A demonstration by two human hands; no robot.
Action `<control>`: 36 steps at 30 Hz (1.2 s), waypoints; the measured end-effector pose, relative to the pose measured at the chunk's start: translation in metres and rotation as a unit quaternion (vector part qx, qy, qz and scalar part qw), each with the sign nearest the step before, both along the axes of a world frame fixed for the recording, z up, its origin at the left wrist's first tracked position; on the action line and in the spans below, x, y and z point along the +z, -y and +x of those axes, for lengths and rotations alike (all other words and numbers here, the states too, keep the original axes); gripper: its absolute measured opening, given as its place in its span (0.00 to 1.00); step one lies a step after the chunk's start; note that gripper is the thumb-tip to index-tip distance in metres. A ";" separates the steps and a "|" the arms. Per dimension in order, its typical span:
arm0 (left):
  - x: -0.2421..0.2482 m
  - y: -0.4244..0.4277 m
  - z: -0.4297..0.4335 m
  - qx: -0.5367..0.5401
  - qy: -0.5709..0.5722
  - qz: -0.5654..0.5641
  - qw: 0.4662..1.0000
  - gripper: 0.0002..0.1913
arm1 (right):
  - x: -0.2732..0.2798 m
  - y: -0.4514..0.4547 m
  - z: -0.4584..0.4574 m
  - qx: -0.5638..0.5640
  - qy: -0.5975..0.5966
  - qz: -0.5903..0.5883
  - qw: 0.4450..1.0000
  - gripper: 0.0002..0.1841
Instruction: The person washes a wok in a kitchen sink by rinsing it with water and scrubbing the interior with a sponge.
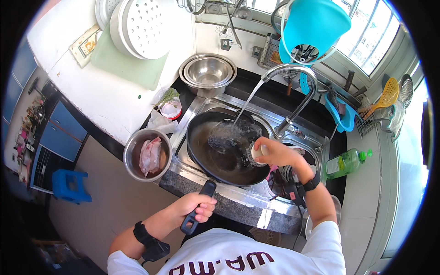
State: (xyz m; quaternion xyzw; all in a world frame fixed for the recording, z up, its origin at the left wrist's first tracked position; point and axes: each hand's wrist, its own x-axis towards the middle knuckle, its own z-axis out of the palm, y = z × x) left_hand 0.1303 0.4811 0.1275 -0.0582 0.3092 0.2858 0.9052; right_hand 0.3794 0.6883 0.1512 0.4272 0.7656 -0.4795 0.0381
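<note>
My left hand point(196, 208) is wrapped around the black handle point(199, 211) of a large dark frying pan point(206, 154). The pan rests over the stainless steel sink point(179, 156), with murky water inside it. Water runs from the curved chrome faucet point(314, 89) into the pan. In my right hand point(276, 153) is a wire scrubber point(252, 158) with a pale round grip, pressed at the pan's right inner wall. The scrubber's lower side is partly hidden by the pan wall and my fingers.
Left of the sink stands a metal bowl point(128, 161) holding raw meat point(150, 156). Nested steel bowls point(208, 74) sit behind. A second basin at right holds dishes point(288, 173). A green soap bottle point(343, 164) stands on the right ledge. A blue stool point(71, 185) is on the floor.
</note>
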 end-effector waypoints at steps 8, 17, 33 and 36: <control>-0.046 0.049 -0.014 0.044 -0.133 0.108 0.984 0.07 | -0.036 0.030 0.023 -0.082 -0.112 -0.033 0.990 0.17; -0.122 0.041 -0.014 0.027 0.012 0.142 0.989 0.09 | -0.020 0.042 0.048 -0.203 -0.177 0.039 0.962 0.18; -0.025 0.051 -0.023 -0.013 0.024 0.036 0.999 0.03 | -0.012 0.052 0.071 -0.185 -0.266 0.043 0.945 0.16; -0.026 0.057 -0.031 -0.020 -0.043 0.059 0.997 0.04 | -0.019 0.051 0.074 -0.183 -0.273 0.041 0.944 0.16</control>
